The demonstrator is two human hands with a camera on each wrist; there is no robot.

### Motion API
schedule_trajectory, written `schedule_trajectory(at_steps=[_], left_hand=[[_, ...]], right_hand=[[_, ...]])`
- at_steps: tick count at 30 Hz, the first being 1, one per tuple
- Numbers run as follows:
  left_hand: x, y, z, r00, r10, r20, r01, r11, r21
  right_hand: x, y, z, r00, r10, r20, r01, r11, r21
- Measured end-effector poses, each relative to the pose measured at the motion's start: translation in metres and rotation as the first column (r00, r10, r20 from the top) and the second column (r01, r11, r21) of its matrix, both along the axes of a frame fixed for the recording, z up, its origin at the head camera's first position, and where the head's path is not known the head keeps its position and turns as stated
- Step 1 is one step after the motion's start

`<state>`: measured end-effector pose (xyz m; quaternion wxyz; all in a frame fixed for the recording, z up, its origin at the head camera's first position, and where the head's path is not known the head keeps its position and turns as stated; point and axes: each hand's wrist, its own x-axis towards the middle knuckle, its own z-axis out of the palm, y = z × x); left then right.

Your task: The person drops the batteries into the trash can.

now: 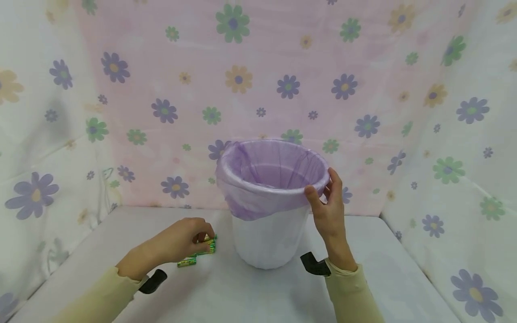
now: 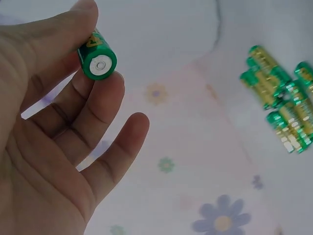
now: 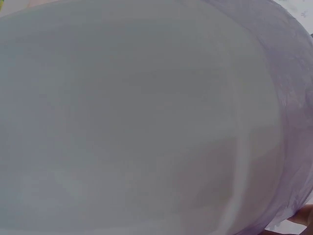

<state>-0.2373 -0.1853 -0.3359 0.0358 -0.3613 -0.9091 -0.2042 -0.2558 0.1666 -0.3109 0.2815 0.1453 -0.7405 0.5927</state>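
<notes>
The white bin (image 1: 269, 237) with its purple liner (image 1: 266, 179) stands right of the left hand (image 1: 183, 242), its rim pinched by the right hand (image 1: 329, 211). The left hand pinches one green battery (image 2: 97, 60), flat end outward; the other batteries (image 2: 283, 115) lie just beside it.

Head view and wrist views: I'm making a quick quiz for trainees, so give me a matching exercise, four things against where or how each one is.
Things:
1. left hand
2. right hand
3. purple bag
4. pile of batteries

States:
A. lines the white bin, folded over its rim
B. lies on the table, left of the bin
C. pinches one green battery
D. holds the bin's rim

Pairs: 1-C, 2-D, 3-A, 4-B
</notes>
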Motion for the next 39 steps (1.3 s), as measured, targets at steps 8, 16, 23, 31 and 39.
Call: schedule_trajectory(at_steps=[8,16,23,31,39], left_hand=[[0.006,0.006,0.056,0.996,-0.045,-0.081,0.046,0.999,0.011],[0.010,0.016,0.117,0.986,-0.067,-0.154,0.085,0.990,0.111],[0.005,0.037,0.160,0.976,-0.081,-0.204,0.104,0.989,0.104],[-0.018,0.074,0.181,0.976,-0.106,-0.189,0.119,0.991,0.062],[-0.047,0.101,0.173,0.992,-0.085,-0.094,0.092,0.993,0.073]], right_hand=[[-0.001,-0.001,0.000,1.000,-0.005,-0.001,0.005,1.000,-0.002],[0.000,-0.001,0.003,1.000,-0.009,0.009,0.009,1.000,0.002],[0.001,0.001,0.002,1.000,-0.020,0.021,0.020,1.000,0.008],[0.001,0.001,0.003,0.999,-0.028,0.017,0.027,1.000,0.014],[0.002,0.000,0.002,1.000,-0.019,0.024,0.019,1.000,0.008]])
